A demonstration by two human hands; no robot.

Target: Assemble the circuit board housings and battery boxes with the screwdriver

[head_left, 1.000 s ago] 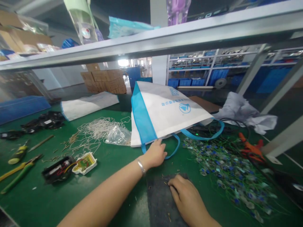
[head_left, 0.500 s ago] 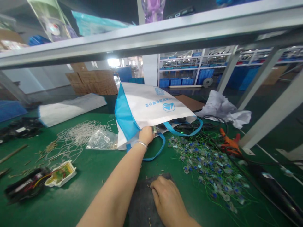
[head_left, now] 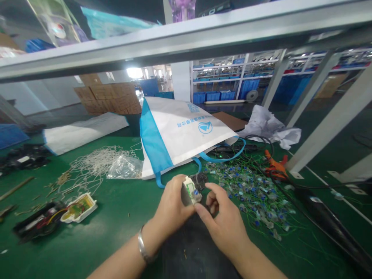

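My left hand point(head_left: 173, 199) is closed around a small white-cased circuit board unit point(head_left: 190, 190), with green board and a blue round part showing. A black piece point(head_left: 199, 180) sits at its far side; whether it is joined to the unit I cannot tell. My right hand point(head_left: 222, 217) is close on the right, thumb tip at the unit's lower end. Its index finger and thumb are apart and the other fingers curl. Beyond the hands lies a white and blue cloth bag point(head_left: 188, 133) on its side. Under them is a dark mat point(head_left: 194, 248).
Right of the hands spreads a pile of small blue and clear parts on green wires point(head_left: 255, 197), beside an orange clamp point(head_left: 275, 164). Leftward are an opened white housing wired to a black part point(head_left: 80, 209), a clear plastic bag point(head_left: 124, 167) and tangled white cords point(head_left: 99, 161). A shelf beam point(head_left: 174, 38) crosses above.
My left hand has come out of the bag's mouth, back toward me, holding the circuit board unit. The right hand has lifted from the mat to meet it. The bag's opening has sagged.
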